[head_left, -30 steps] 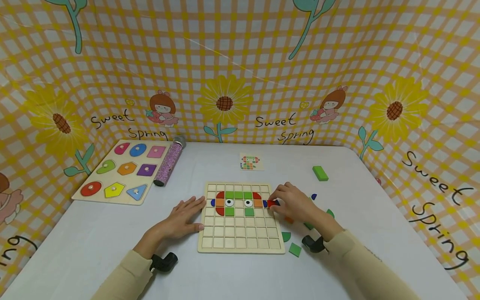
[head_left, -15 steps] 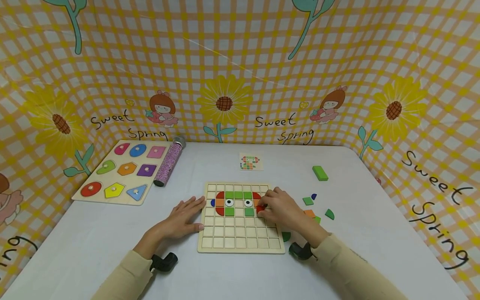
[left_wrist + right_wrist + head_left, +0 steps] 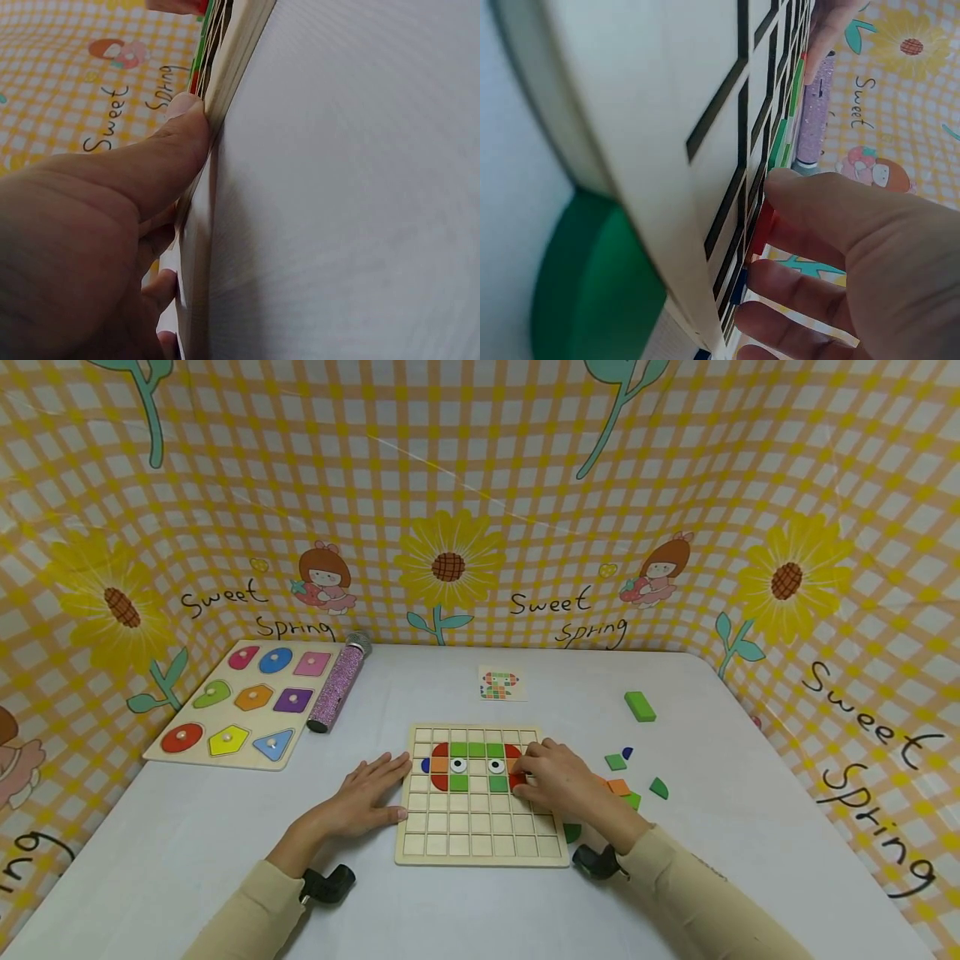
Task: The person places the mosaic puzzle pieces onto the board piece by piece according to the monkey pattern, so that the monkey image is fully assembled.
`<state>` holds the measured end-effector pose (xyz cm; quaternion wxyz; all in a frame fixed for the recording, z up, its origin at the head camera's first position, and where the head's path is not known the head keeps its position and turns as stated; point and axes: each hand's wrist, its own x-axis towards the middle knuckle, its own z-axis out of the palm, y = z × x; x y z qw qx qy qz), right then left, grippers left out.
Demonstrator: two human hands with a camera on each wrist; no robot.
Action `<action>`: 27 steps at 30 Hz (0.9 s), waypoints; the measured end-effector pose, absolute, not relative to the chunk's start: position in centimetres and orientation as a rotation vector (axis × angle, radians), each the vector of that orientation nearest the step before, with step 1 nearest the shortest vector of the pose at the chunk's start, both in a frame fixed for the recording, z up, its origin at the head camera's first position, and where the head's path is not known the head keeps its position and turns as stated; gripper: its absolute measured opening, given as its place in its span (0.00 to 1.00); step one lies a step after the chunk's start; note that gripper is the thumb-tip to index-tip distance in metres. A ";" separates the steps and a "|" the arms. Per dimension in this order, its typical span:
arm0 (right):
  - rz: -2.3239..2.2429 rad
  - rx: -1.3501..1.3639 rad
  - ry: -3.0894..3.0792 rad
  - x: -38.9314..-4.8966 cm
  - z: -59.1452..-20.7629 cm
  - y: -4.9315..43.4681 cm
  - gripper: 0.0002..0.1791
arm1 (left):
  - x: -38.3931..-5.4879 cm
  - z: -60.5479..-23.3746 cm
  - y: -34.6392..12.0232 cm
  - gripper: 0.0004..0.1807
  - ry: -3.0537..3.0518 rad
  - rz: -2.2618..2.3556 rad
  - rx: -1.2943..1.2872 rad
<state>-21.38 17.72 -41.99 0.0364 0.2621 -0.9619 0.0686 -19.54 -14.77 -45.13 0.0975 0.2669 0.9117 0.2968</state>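
Note:
A wooden grid board lies on the white table, with coloured tiles and two eye tiles in its upper rows. My left hand rests at the board's left side, fingers extended, thumb touching the edge. Over the board's right side, my right hand pinches a red quarter-round tile between thumb and forefinger. That tile is in the cell below the orange one, right of a green square. The right hand hides part of the board's right columns in the head view.
Right of the board lie loose tiles, among them an orange square, a green quarter-round and a blue half-round. A green block and a pattern card lie behind. At left are a shape puzzle and a glittery microphone.
My right hand has moved left from the board's right edge, bringing the red tile to the cell under the orange one. The left hand has stayed in place.

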 end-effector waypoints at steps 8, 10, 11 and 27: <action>0.142 0.836 -2.901 -21.3 -42.1 17.7 0.12 | -19.5 -45.1 -14.8 0.40 2.701 0.882 0.799; 0.142 0.839 -2.897 -21.3 -42.1 17.7 0.12 | -19.6 -45.2 -14.8 0.40 2.701 0.880 0.801; 0.143 0.840 -2.895 -21.3 -42.1 17.7 0.12 | -19.6 -45.2 -14.8 0.40 2.701 0.878 0.803; 0.190 0.840 -2.840 -21.1 -42.0 17.9 0.11 | -19.7 -45.2 -14.8 0.40 2.700 0.884 0.801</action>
